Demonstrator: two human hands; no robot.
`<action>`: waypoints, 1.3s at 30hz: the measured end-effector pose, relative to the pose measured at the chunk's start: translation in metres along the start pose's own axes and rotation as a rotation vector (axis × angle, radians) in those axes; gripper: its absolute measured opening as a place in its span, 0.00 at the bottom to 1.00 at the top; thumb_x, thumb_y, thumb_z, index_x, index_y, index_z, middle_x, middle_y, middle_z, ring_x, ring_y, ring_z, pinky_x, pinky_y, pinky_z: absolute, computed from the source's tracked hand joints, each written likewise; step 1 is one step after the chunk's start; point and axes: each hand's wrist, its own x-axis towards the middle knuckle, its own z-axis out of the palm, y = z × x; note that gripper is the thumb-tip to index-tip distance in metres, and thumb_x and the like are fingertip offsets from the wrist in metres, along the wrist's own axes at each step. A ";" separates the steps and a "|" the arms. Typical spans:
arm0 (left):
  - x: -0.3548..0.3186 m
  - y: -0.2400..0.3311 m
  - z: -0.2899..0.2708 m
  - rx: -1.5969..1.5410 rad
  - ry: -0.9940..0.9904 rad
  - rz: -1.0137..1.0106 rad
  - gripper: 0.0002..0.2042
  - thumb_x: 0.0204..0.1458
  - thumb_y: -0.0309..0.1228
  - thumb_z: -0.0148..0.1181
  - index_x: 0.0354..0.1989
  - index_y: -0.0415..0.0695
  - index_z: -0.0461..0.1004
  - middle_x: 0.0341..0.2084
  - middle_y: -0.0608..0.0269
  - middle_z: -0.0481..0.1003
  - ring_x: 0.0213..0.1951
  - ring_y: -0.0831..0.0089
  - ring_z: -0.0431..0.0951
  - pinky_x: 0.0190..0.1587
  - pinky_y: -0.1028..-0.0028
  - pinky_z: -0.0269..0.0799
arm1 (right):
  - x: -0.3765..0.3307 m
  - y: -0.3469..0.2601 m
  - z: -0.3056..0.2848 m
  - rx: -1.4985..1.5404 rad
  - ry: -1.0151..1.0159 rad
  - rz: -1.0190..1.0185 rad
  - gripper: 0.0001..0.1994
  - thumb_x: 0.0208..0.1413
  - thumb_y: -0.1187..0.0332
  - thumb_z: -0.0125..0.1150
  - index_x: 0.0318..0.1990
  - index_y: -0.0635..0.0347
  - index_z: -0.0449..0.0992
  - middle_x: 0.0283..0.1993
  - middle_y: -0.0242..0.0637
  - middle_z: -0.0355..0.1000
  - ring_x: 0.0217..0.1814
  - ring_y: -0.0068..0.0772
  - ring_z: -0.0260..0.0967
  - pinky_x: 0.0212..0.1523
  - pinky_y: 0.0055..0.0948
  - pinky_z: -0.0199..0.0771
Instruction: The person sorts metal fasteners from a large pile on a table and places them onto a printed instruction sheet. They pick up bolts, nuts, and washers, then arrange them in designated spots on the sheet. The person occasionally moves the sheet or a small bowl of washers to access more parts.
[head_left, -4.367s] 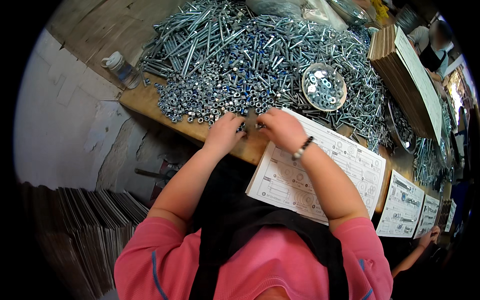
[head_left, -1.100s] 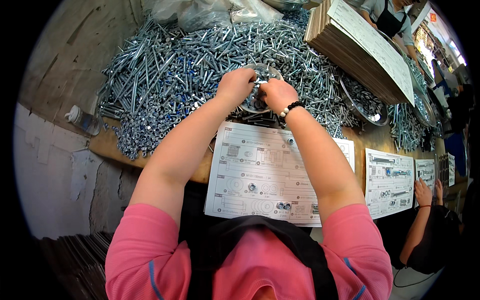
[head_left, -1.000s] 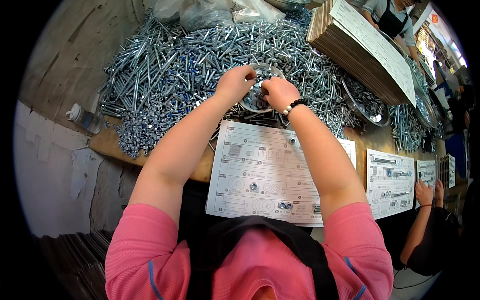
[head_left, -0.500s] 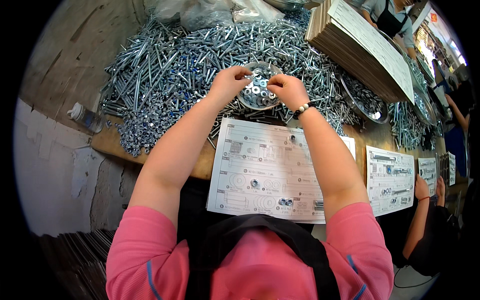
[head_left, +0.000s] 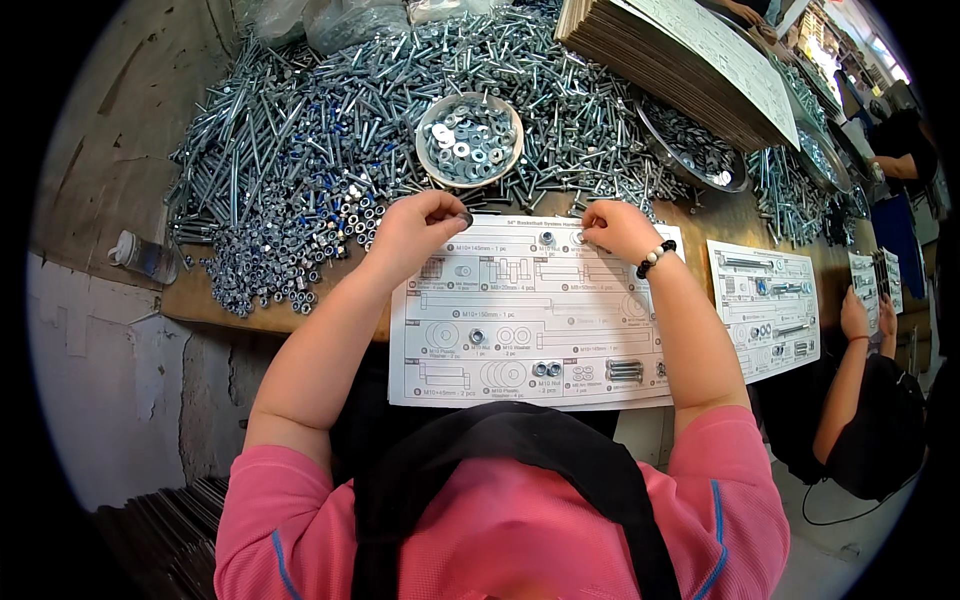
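Observation:
In front of me lies a printed parts sheet (head_left: 500, 392) with pictures of hardware. At its far left edge my left hand (head_left: 420, 228) pinches a small dark washer (head_left: 465, 219) between thumb and fingers. My right hand (head_left: 622, 232) is over the far right part of the sheet, fingertips closed on a small shiny washer, partly hidden. Just left of it a nut (head_left: 547, 239) rests on the sheet. Another nut (head_left: 477, 336) sits mid-sheet, a pair of nuts (head_left: 546, 369) nearer me, and several short bolts (head_left: 624, 370) beside them. Beyond my hands stands a round bowl of washers (head_left: 425, 150).
A heap of loose bolts (head_left: 300, 130) covers the far table, with loose nuts (head_left: 270, 265) at its near left. A stack of printed sheets (head_left: 700, 60) and a dish of dark parts (head_left: 740, 180) are at right. Another sheet (head_left: 765, 330) lies near a co-worker's hand (head_left: 854, 315).
Both hands have drawn back from the washer bowl to the parts sheet. A dark washer now shows in my left fingers. The view has shifted a little.

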 end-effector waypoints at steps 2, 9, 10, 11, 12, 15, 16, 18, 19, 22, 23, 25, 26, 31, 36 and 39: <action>-0.009 0.002 0.004 0.060 0.008 0.010 0.07 0.46 0.24 0.59 0.35 0.38 0.74 0.26 0.66 0.75 0.29 0.81 0.73 0.32 0.81 0.68 | -0.002 0.001 0.001 0.044 0.029 0.018 0.08 0.45 0.69 0.58 0.33 0.62 0.73 0.29 0.39 0.73 0.30 0.37 0.70 0.34 0.30 0.70; -0.028 0.003 0.014 0.099 -0.028 -0.002 0.05 0.47 0.24 0.58 0.32 0.38 0.74 0.25 0.67 0.74 0.28 0.83 0.72 0.30 0.81 0.68 | 0.000 -0.001 0.020 -0.090 0.109 -0.136 0.07 0.45 0.70 0.59 0.33 0.60 0.74 0.29 0.39 0.71 0.36 0.38 0.68 0.38 0.32 0.69; -0.030 0.003 0.016 0.142 -0.049 0.068 0.05 0.45 0.24 0.59 0.31 0.39 0.74 0.24 0.66 0.74 0.28 0.80 0.72 0.31 0.80 0.68 | -0.001 0.000 0.019 -0.074 0.083 -0.099 0.08 0.44 0.70 0.60 0.34 0.59 0.74 0.32 0.39 0.69 0.38 0.39 0.67 0.41 0.33 0.68; -0.033 0.003 0.019 0.184 -0.072 0.138 0.05 0.44 0.24 0.59 0.30 0.39 0.74 0.24 0.65 0.74 0.28 0.77 0.72 0.31 0.78 0.68 | -0.003 0.001 0.019 -0.052 0.125 -0.079 0.09 0.44 0.69 0.60 0.35 0.59 0.74 0.35 0.39 0.68 0.38 0.39 0.67 0.41 0.32 0.68; -0.036 0.003 0.022 0.225 -0.093 0.206 0.04 0.43 0.25 0.60 0.29 0.40 0.75 0.24 0.65 0.73 0.28 0.75 0.73 0.31 0.77 0.69 | -0.007 0.000 0.018 -0.008 0.154 -0.072 0.10 0.44 0.69 0.61 0.35 0.58 0.74 0.36 0.39 0.68 0.38 0.38 0.67 0.41 0.32 0.68; -0.051 -0.001 0.041 0.331 -0.271 0.293 0.04 0.40 0.28 0.61 0.26 0.43 0.75 0.24 0.60 0.73 0.29 0.65 0.74 0.34 0.72 0.69 | -0.017 -0.007 0.017 0.070 0.203 -0.114 0.10 0.45 0.68 0.60 0.37 0.57 0.73 0.35 0.39 0.67 0.37 0.36 0.67 0.39 0.30 0.68; -0.057 -0.001 0.049 0.411 -0.324 0.333 0.05 0.40 0.29 0.62 0.24 0.43 0.75 0.24 0.61 0.73 0.29 0.64 0.74 0.34 0.70 0.68 | -0.022 -0.012 0.018 0.097 0.203 -0.130 0.10 0.46 0.68 0.59 0.37 0.57 0.73 0.35 0.39 0.67 0.37 0.36 0.67 0.39 0.29 0.68; -0.064 0.001 0.063 0.536 -0.371 0.378 0.06 0.39 0.32 0.62 0.22 0.45 0.74 0.24 0.62 0.73 0.29 0.64 0.74 0.34 0.68 0.67 | -0.034 -0.025 0.022 0.192 0.196 -0.143 0.09 0.47 0.68 0.58 0.37 0.57 0.73 0.34 0.37 0.68 0.35 0.35 0.67 0.37 0.29 0.68; -0.066 0.001 0.069 0.582 -0.364 0.382 0.06 0.38 0.33 0.63 0.22 0.45 0.74 0.24 0.63 0.73 0.29 0.64 0.73 0.34 0.67 0.66 | -0.039 -0.029 0.024 0.182 0.180 -0.163 0.09 0.48 0.68 0.58 0.37 0.57 0.73 0.34 0.37 0.68 0.35 0.36 0.67 0.37 0.30 0.68; -0.066 -0.002 0.075 0.680 -0.262 0.411 0.07 0.38 0.34 0.63 0.22 0.47 0.73 0.23 0.65 0.73 0.30 0.65 0.73 0.35 0.66 0.63 | -0.054 -0.039 0.033 0.109 0.135 -0.215 0.07 0.48 0.68 0.56 0.36 0.56 0.74 0.34 0.38 0.68 0.36 0.38 0.67 0.37 0.32 0.68; -0.067 -0.002 0.075 0.705 -0.214 0.424 0.07 0.38 0.35 0.63 0.22 0.47 0.73 0.22 0.66 0.72 0.30 0.65 0.72 0.35 0.66 0.62 | -0.059 -0.039 0.039 0.074 0.132 -0.282 0.07 0.48 0.69 0.55 0.36 0.55 0.74 0.33 0.37 0.68 0.35 0.37 0.67 0.36 0.32 0.68; -0.069 -0.003 0.071 0.648 -0.140 0.420 0.06 0.39 0.34 0.62 0.23 0.48 0.73 0.23 0.67 0.72 0.32 0.66 0.72 0.37 0.66 0.60 | -0.069 -0.038 0.052 0.005 0.127 -0.418 0.06 0.48 0.71 0.54 0.35 0.55 0.74 0.32 0.36 0.68 0.33 0.37 0.67 0.35 0.30 0.68; -0.071 -0.004 0.068 0.619 -0.104 0.418 0.06 0.39 0.34 0.62 0.24 0.48 0.74 0.23 0.67 0.72 0.32 0.66 0.71 0.39 0.66 0.60 | -0.076 -0.039 0.055 0.008 0.080 -0.412 0.06 0.47 0.73 0.53 0.33 0.54 0.75 0.32 0.36 0.68 0.34 0.40 0.67 0.35 0.33 0.68; -0.091 -0.014 0.058 0.765 -0.104 0.564 0.06 0.42 0.30 0.55 0.29 0.51 0.76 0.25 0.68 0.70 0.34 0.69 0.70 0.41 0.67 0.58 | -0.102 -0.052 0.063 -0.162 -0.087 -0.444 0.11 0.44 0.72 0.53 0.36 0.47 0.76 0.31 0.35 0.66 0.34 0.39 0.67 0.34 0.35 0.69; -0.100 -0.022 0.061 0.864 -0.075 0.639 0.10 0.42 0.29 0.52 0.33 0.55 0.77 0.27 0.69 0.67 0.34 0.70 0.68 0.42 0.68 0.57 | -0.106 -0.058 0.066 -0.242 -0.092 -0.401 0.11 0.44 0.72 0.53 0.36 0.46 0.77 0.30 0.35 0.66 0.34 0.38 0.67 0.33 0.34 0.69; -0.099 -0.022 0.060 0.862 -0.055 0.644 0.11 0.43 0.29 0.51 0.34 0.55 0.77 0.26 0.70 0.67 0.34 0.71 0.67 0.42 0.69 0.57 | -0.103 -0.060 0.066 -0.238 -0.078 -0.415 0.11 0.45 0.71 0.53 0.36 0.45 0.77 0.29 0.35 0.65 0.33 0.38 0.67 0.33 0.34 0.69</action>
